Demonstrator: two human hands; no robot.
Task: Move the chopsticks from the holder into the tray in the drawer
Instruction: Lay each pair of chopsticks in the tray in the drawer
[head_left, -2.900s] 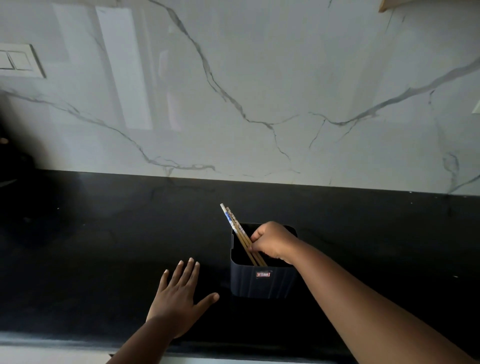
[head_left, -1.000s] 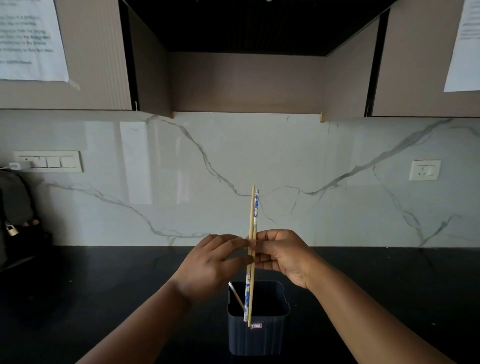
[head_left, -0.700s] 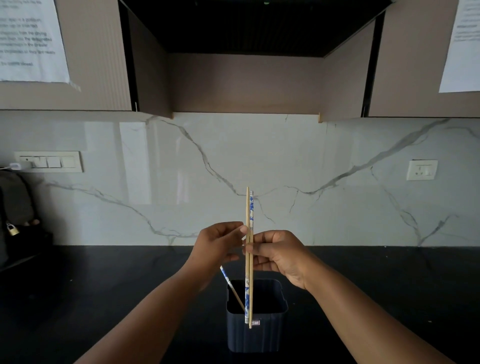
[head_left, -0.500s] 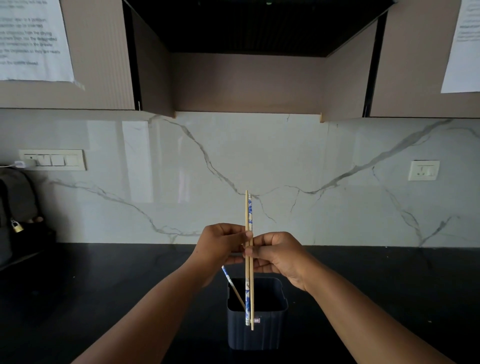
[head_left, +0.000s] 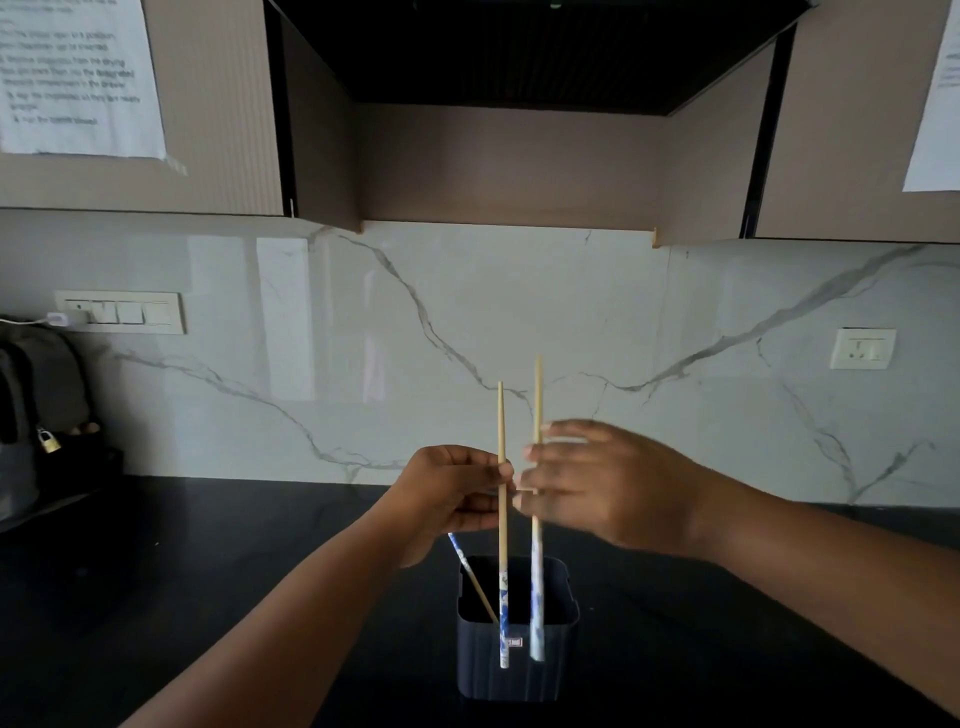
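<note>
A dark ribbed holder (head_left: 517, 670) stands on the black counter, low in the middle of the view. One chopstick (head_left: 470, 577) with a blue-and-white end leans inside it. Above the holder I hold two wooden chopsticks upright, blue-patterned ends down. My left hand (head_left: 447, 499) pinches one chopstick (head_left: 502, 431). My right hand (head_left: 608, 483), blurred by motion, grips the other chopstick (head_left: 538, 389) a short gap to the right. The drawer and its tray are out of view.
The black counter (head_left: 208, 571) runs to a white marble backsplash (head_left: 519, 312). A dark bag with a padlock (head_left: 31, 415) sits at the far left. A switch panel (head_left: 122, 312) and a socket (head_left: 862, 348) are on the wall. Cabinets with taped papers hang above.
The two chopsticks were held together between both hands. They are apart now, one in each hand, and my right hand has shifted right and slightly up with its stick.
</note>
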